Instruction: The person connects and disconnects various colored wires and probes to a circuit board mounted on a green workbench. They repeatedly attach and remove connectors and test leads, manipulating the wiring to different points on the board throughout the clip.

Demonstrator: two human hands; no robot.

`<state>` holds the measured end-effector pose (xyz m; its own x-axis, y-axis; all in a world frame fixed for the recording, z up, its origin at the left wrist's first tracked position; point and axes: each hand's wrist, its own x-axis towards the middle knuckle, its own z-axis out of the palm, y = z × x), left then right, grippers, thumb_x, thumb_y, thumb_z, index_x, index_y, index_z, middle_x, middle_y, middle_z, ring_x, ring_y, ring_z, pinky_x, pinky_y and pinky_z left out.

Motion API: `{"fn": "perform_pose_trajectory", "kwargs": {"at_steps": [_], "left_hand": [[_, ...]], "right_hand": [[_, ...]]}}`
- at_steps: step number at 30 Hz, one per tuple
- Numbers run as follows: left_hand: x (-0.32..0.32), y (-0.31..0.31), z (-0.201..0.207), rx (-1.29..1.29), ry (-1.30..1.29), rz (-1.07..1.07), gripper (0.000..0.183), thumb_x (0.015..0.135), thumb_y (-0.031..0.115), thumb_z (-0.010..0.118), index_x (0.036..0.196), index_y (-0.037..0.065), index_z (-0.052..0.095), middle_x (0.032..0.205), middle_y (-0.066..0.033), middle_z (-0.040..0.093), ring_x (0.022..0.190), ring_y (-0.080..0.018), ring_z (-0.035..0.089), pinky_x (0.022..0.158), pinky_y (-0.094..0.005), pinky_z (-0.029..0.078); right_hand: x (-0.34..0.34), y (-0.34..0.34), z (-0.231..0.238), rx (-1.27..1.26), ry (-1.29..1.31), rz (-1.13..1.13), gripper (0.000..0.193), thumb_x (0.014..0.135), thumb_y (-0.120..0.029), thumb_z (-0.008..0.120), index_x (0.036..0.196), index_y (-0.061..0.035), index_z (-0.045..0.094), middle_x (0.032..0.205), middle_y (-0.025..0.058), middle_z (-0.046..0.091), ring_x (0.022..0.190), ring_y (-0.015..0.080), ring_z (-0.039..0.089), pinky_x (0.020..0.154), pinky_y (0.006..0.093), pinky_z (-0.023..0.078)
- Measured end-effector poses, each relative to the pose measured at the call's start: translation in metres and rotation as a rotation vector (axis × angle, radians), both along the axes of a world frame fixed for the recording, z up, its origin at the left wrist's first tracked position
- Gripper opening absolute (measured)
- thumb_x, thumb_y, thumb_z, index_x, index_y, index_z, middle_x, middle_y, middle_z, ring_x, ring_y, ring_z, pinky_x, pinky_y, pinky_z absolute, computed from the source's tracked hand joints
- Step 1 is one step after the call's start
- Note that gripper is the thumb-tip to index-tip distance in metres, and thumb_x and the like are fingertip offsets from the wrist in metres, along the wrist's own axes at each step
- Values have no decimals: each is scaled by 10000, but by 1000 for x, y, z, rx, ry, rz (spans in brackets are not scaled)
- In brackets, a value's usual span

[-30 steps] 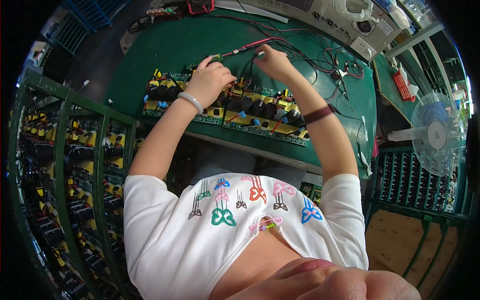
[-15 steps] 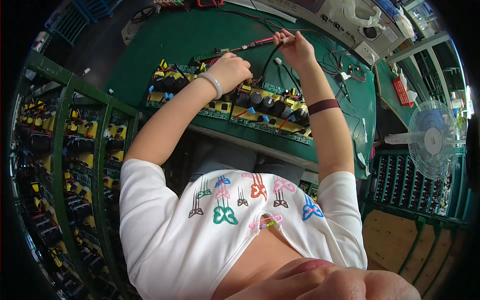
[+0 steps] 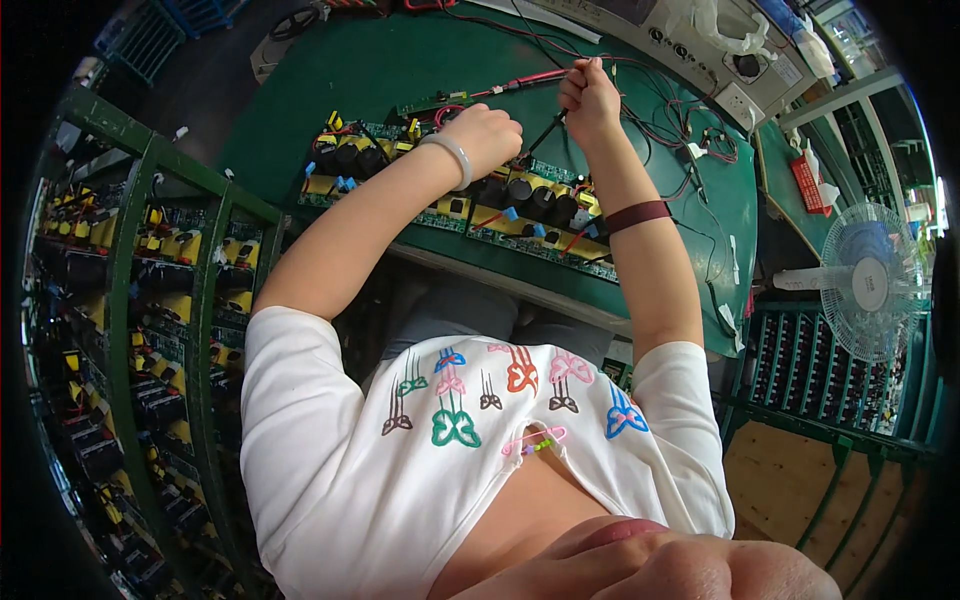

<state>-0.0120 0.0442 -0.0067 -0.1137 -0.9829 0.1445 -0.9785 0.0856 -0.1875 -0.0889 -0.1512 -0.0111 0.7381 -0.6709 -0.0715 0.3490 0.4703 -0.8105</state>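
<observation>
Two green-and-yellow circuit boards (image 3: 547,254) lie side by side near the table's front edge, crowded with black cylindrical capacitors and blue connectors. Over the middle of them my left hand (image 3: 485,140) is bent down with curled fingers. Its fingertips are hidden, so what they pinch does not show. My right hand (image 3: 591,98) is raised beyond the boards and closed around a black cable (image 3: 545,134). That cable runs slantwise from the board beside my left hand up to my right fist. The cable's end is hidden in the fist.
A thin green board (image 3: 432,104) and a red probe (image 3: 530,79) lie behind. Tangled wires (image 3: 690,135) spread at the right, before a grey instrument (image 3: 690,50). A green rack (image 3: 125,240) filled with boards stands left; a fan (image 3: 870,283) stands right.
My right hand has closed its fingers around the cable, which now runs straighter. The cable's white plug no longer shows. My left hand has shifted slightly to the right.
</observation>
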Motion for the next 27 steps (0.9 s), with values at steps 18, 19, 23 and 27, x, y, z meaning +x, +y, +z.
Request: {"fn": "perform_pose_trajectory", "kwargs": {"at_steps": [18,19,23,27], "left_hand": [[64,27,22,-212,6,50,117,748,55,658,789,150,712,959,3,638,1007,-221,598,993,-390,458],[69,39,23,-193,109,66,134,758,25,660,813,130,723,1001,-4,650,1047,-231,593,1007,-400,455],[66,80,4,-256,379,132,270,811,-22,648,1035,107,728,1182,-51,640,1207,-284,529,1049,-429,439],[50,95,-5,-255,431,188,397,846,2,647,1221,131,668,1208,-81,616,1227,-310,502,1031,-427,441]], "right_hand": [[-83,11,16,-550,419,261,516,943,-259,656,1376,-37,482,1200,110,609,1018,226,649,935,389,497],[-100,21,22,-745,468,362,508,920,-260,681,1347,-48,506,1183,104,600,1014,234,645,930,388,496],[-155,56,28,-1601,620,463,486,838,-259,751,1258,-92,572,1108,100,576,1014,282,612,897,402,499],[-181,71,22,-1863,765,281,534,780,-284,786,1242,-107,583,1114,96,567,1066,317,561,881,430,492]]}}
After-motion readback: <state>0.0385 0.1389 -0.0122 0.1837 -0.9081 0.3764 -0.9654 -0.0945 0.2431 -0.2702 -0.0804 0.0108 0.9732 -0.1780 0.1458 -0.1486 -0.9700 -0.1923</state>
